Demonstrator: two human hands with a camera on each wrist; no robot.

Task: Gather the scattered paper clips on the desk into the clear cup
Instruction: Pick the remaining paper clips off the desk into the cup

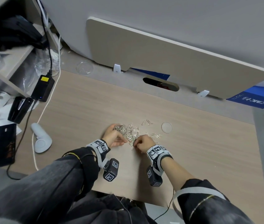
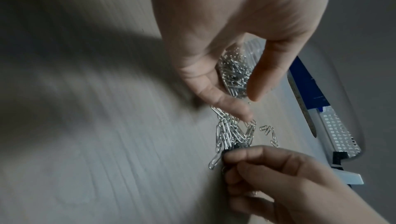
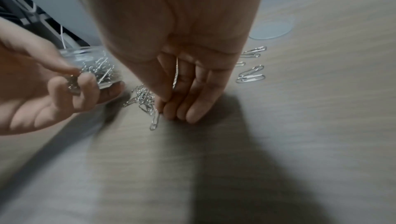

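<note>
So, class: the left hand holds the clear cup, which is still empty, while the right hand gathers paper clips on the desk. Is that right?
Not quite. The clear cup is not empty: the right wrist view shows paper clips already inside it. The rest stands: the left hand holds it while the right hand gathers the paper clips on the desk.

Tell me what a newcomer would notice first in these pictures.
Probably the shiny heap of paper clips in the middle of the wooden desk. The left hand holds a clear cup, already full of clips, beside the heap, while the right hand pinches clips at its near edge. A round clear lid lies to the right.
</note>
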